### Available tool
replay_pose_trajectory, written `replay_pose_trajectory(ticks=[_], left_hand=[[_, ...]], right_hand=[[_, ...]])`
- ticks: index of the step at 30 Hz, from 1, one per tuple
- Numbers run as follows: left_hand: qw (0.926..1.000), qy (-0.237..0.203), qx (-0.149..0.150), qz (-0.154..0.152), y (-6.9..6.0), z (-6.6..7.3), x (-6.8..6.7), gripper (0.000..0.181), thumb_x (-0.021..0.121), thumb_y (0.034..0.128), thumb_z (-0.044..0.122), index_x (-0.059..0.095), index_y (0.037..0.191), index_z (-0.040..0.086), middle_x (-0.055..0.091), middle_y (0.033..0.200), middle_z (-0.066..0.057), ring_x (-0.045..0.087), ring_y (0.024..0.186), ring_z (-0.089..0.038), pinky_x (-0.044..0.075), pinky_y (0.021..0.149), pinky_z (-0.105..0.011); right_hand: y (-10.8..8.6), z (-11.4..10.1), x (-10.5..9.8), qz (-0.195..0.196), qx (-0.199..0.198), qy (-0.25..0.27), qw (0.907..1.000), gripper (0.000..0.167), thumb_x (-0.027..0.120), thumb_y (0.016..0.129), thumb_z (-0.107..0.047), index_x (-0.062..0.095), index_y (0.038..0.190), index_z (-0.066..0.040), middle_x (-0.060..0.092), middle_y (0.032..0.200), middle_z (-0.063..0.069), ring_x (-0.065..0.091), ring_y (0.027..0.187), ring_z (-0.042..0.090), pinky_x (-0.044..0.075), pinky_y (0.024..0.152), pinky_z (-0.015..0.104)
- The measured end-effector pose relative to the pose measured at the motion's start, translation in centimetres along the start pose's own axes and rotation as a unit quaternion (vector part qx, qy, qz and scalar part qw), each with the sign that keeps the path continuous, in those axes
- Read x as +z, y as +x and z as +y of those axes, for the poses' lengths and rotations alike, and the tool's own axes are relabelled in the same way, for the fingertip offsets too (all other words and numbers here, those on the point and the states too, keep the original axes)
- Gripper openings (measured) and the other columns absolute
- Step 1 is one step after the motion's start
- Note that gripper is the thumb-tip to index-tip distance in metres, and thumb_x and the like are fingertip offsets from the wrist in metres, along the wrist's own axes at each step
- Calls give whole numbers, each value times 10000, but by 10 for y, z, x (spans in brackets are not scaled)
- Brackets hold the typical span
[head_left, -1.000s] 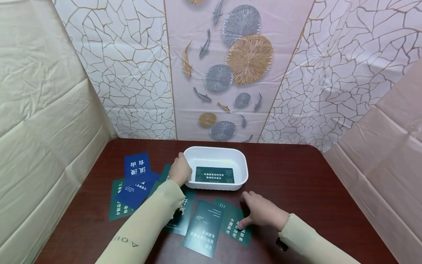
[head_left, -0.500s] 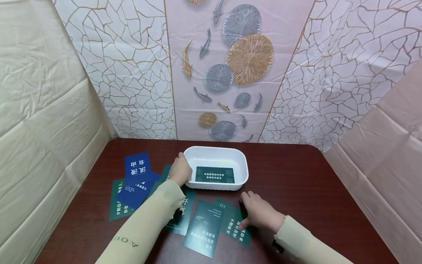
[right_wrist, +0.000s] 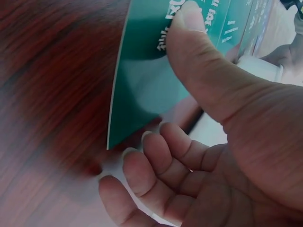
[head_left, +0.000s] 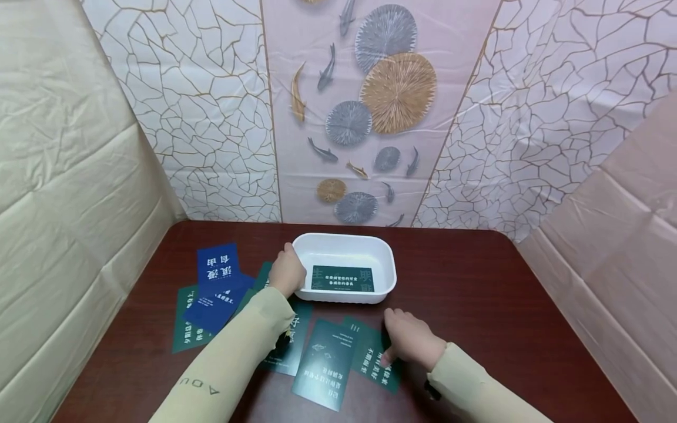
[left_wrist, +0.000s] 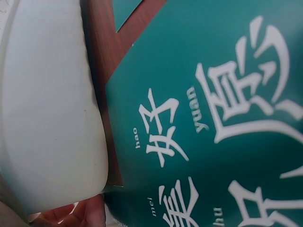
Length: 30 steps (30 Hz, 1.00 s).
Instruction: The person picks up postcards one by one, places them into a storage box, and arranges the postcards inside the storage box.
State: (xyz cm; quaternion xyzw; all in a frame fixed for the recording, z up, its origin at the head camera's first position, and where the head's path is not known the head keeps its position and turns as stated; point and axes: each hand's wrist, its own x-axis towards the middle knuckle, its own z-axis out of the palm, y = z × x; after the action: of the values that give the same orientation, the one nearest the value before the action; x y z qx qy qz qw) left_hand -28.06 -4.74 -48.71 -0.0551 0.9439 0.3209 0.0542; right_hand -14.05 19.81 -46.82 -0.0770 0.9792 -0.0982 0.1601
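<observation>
At the left end of a white plastic tray (head_left: 344, 297), my left hand (head_left: 287, 271) grips the rim. One green card (head_left: 342, 279) with white writing lies inside. The left wrist view shows the tray's outer wall (left_wrist: 52, 109) beside a large-lettered green card (left_wrist: 156, 71). My right hand (head_left: 415, 338) is over another green card (head_left: 365, 355) in front of the tray. In the right wrist view, its thumb (right_wrist: 194, 52) presses the card's face. The other fingers (right_wrist: 139, 172) are bent loosely beside the card's edge, not round it.
A green card with planet drawings (head_left: 325, 364) overlaps the card under my thumb. At left, blue cards (head_left: 218, 267) lie over a green one (head_left: 185, 329). My left forearm hides parts of several cards. Patterned cloth (head_left: 222, 117) stands behind the dark red table (head_left: 449, 276).
My right hand has slid slightly left, its thumb still on the card. The left hand keeps its grip on the tray, and the cards lie as before.
</observation>
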Motion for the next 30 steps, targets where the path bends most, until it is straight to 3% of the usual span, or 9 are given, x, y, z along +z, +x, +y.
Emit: replay_pose_trajectory(ticks=[13, 30], left_hand=[[10000, 56, 18, -13, 1, 0, 0, 745, 648, 880, 83, 212, 1477, -12, 507, 1263, -235, 575, 1005, -338, 476, 898, -531], [9999, 103, 70, -2, 1, -1, 0, 703, 630, 891, 89, 230, 1459, -20, 520, 1226, -239, 585, 963, -336, 486, 866, -546]], right_hand=[[0, -4, 1, -102, 128, -11, 9999, 629, 951, 558, -276, 573, 1000, -37, 538, 802, 50, 512, 715, 210, 504, 704, 430], [-1, -5, 1, -102, 136, -56, 9998, 638, 948, 561, -297, 554, 995, -45, 535, 803, 53, 508, 715, 209, 496, 688, 429]])
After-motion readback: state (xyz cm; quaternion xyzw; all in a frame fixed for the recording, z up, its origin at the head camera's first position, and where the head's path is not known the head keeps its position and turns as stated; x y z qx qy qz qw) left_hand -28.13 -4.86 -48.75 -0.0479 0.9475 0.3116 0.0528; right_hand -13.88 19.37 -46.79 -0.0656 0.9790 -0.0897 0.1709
